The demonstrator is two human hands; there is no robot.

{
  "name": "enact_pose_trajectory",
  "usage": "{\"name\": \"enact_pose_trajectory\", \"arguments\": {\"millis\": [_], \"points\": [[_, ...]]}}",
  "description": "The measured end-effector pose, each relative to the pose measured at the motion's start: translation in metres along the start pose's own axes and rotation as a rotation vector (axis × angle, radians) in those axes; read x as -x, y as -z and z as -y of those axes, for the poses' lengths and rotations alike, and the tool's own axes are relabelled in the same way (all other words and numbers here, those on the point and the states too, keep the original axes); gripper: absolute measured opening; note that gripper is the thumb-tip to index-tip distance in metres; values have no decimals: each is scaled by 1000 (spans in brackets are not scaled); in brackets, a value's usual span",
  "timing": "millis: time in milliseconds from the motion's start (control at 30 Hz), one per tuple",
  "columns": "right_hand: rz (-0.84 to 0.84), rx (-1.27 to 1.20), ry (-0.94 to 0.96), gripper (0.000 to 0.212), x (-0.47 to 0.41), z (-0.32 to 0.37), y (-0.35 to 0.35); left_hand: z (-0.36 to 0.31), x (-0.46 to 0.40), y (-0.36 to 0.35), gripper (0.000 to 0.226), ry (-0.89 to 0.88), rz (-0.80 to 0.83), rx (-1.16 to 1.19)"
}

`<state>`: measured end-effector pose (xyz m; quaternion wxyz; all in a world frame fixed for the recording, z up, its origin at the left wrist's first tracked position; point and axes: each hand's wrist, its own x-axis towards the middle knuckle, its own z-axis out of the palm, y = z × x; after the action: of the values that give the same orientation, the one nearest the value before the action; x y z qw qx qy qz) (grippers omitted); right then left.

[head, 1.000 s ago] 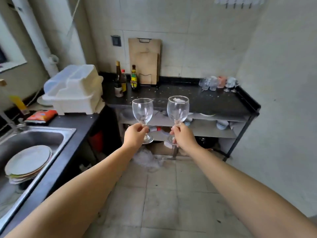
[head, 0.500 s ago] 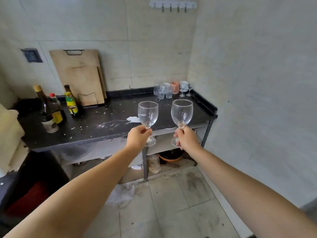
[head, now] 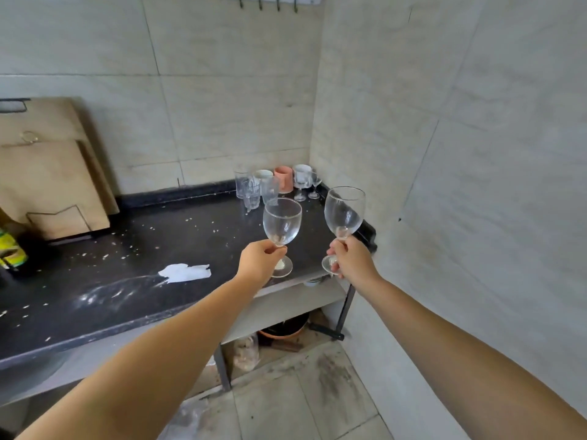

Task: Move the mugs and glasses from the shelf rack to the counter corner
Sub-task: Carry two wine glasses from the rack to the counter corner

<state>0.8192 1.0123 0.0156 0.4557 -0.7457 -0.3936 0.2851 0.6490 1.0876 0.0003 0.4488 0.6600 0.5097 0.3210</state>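
The left hand (head: 259, 261) is pinching the left wine glass (head: 282, 222) by its stem, bowl rising above the fingers. The right hand (head: 352, 260) is gripping the right wine glass (head: 344, 212) likewise. Both glasses are standing roughly upright, rims up, over the counter (head: 190, 236).

Single head-worn view, looking forward and down from standing height toward the black counter (head: 133, 265), close at arm's reach, facing its far right corner against the tiled walls (head: 476, 154).

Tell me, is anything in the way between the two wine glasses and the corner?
Nothing blocks the black counter ahead of the left wine glass and right wine glass. The corner itself already holds a cluster of glasses and mugs, so they go in front.
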Motion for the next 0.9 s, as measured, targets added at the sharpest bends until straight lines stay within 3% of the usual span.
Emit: {"name": "enact_pose_trajectory", "arguments": {"millis": [267,600,900], "points": [[57,43,-9,21,-164,-5,24,-24,-134,-63,18,111,-69,33],[112,14,-17,19,-322,-27,-16,0,-288,-97,20,184,-67,-15],[84,-31,-139,25,-464,-65,-70,44,-439,-144,19,319,-127,33]]}}
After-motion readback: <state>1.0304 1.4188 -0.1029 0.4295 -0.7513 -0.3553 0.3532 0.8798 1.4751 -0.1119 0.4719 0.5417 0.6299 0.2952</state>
